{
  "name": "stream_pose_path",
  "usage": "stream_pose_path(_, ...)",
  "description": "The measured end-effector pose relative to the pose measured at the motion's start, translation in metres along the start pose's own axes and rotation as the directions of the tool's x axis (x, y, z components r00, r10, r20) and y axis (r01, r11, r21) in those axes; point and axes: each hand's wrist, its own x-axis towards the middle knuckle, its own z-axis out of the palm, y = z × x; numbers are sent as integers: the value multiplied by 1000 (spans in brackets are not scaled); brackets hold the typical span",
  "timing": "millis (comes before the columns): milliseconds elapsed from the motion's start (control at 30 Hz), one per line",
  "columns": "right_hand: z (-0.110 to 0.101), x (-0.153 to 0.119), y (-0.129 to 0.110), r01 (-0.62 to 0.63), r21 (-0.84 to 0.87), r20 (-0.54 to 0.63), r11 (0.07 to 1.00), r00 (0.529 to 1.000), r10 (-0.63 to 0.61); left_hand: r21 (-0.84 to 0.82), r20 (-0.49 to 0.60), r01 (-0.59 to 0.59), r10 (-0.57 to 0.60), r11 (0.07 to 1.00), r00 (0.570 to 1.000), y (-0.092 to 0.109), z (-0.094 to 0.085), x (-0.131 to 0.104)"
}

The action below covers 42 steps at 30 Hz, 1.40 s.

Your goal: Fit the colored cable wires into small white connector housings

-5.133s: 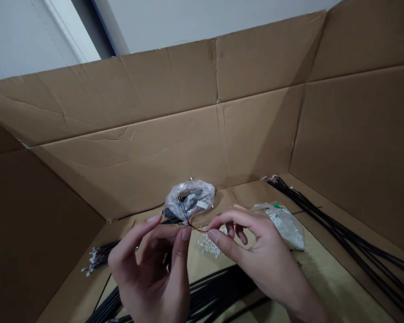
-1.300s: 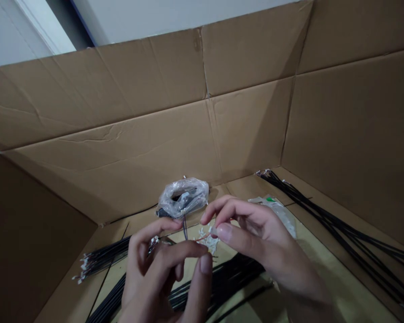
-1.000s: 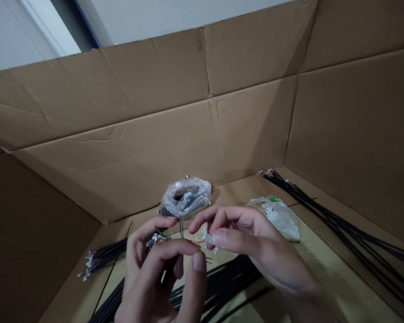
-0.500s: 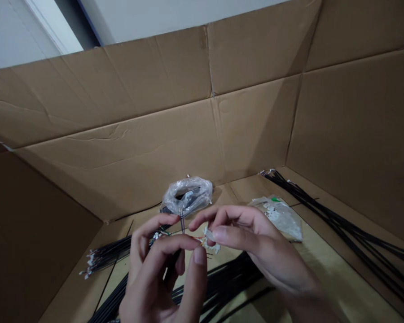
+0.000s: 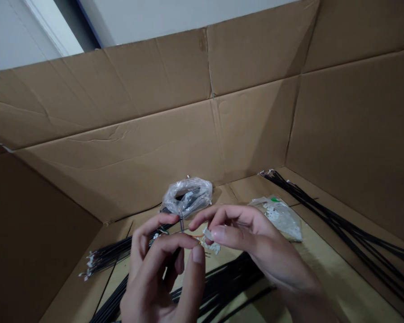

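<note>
My left hand (image 5: 161, 264) is closed round a black cable, mostly hidden by the palm. From it fan thin wires: dark purple ones (image 5: 182, 223) stand up by the index finger, and an orange wire (image 5: 197, 235) points right. Thumb and a fingertip pinch near a yellow wire end. Facing it, my right hand (image 5: 249, 233) pinches a small white connector (image 5: 208, 234) between thumb and fingers, close to the orange wire's tip. Whether wire and connector touch, I cannot tell. Loose white connectors (image 5: 216, 248) lie on the table just behind the hands.
Black cables (image 5: 232, 273) lie under my hands. Another cable bundle with white ends (image 5: 104, 255) is at left, and more cables (image 5: 316, 208) run along the right. A clear bag of cable (image 5: 188, 193) and a bag of white pieces (image 5: 283, 220) stand near the cardboard wall (image 5: 155, 148).
Both hands keep nearly the same pose. The white connector has turned slightly in the right fingers, and the orange wire shows a little more clearly beside it.
</note>
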Motion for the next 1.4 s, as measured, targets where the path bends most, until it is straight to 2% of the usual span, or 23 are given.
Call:
stream_pose_path(300, -2, 2, 0, -3, -15, 7, 1000, 1000, 4, -25, -44, 31, -32, 999, 999, 5, 3, 0)
stream_pose_path(567, 0, 0, -1, -8, -55, 0, 998, 1000, 8, -10, -11, 11, -11, 1000, 1000, 4, 2, 2)
stream_pose_path(800, 4, -3, -2, 107, -256, -21, 961, 993, -117, -61, -139, 151, -158, 987, 978, 20, 14, 1)
stream_pose_path(1000, 9, -6, 1, 258, -524, -40, 812, 945, -325, 23, -6, -3, 3, 1000, 1000, 5, 2, 2)
stream_pose_path(1133, 11, -6, 2, 272, -565, -31, 779, 937, -349, 59, 16, -23, 22, 998, 1000, 2, -2, 3)
stream_pose_path(1400, 11, -4, 3, 321, -573, 2, 754, 921, -390, 58, -13, -23, 24, 998, 1000, 1, -1, 3)
